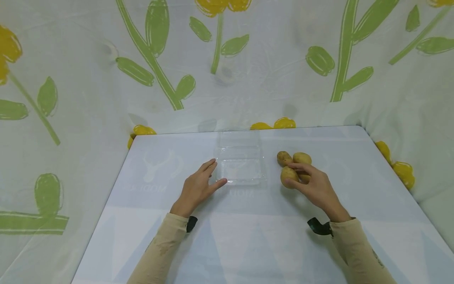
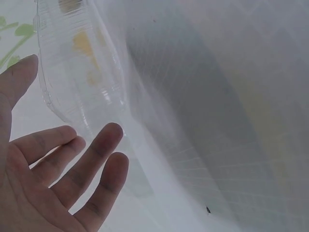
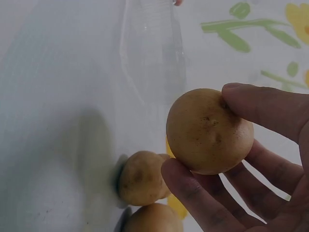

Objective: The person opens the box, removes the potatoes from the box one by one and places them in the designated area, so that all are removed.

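Note:
My right hand (image 1: 313, 187) pinches a round yellow-brown potato (image 3: 208, 131) between thumb and fingertips, held above the table in the right wrist view. Just behind it on the table lie more potatoes: a small one (image 1: 284, 158), a paler one (image 1: 302, 158), and another (image 1: 305, 179) partly hidden by my fingers. A clear plastic container (image 1: 240, 169) with its lid folded back stands to the left of them. Beside its left edge is my left hand (image 1: 198, 187), fingers spread and slightly bent, holding nothing; its fingertips (image 2: 112, 133) are right by the container wall.
A white table (image 1: 248, 244) with faint grey-blue print spreads beneath the hands. Its far edge meets a pale curtain (image 1: 262, 90) patterned with green stems and yellow flowers, which also runs along both sides. Dark wrist mounts (image 1: 319, 227) sit at both sleeve cuffs.

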`<move>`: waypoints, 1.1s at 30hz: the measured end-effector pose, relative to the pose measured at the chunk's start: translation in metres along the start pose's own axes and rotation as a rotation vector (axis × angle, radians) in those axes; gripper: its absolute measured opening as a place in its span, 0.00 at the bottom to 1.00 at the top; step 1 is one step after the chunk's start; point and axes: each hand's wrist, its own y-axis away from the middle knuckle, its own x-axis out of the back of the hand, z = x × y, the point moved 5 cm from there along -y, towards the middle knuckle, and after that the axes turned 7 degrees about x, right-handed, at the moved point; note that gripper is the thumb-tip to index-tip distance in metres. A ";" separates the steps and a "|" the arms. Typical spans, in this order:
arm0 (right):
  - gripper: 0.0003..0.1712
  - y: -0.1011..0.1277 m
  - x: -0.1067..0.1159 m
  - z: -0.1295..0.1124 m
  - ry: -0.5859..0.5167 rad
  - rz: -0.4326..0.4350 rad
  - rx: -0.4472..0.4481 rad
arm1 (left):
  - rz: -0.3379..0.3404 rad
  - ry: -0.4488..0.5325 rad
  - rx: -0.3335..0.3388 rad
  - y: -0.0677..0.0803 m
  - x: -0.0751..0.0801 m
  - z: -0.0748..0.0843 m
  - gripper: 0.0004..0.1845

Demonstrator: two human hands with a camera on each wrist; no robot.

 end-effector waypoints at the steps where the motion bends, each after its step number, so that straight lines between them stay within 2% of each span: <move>1: 0.33 0.001 0.001 0.001 0.008 -0.002 -0.001 | 0.001 0.000 0.000 0.000 0.000 0.000 0.41; 17: 0.31 0.015 0.008 0.016 0.091 -0.039 -0.021 | 0.001 -0.010 -0.011 -0.001 0.001 0.002 0.41; 33: 0.28 0.016 0.003 0.022 0.163 -0.086 -0.016 | -0.017 -0.006 0.003 -0.001 0.000 0.002 0.41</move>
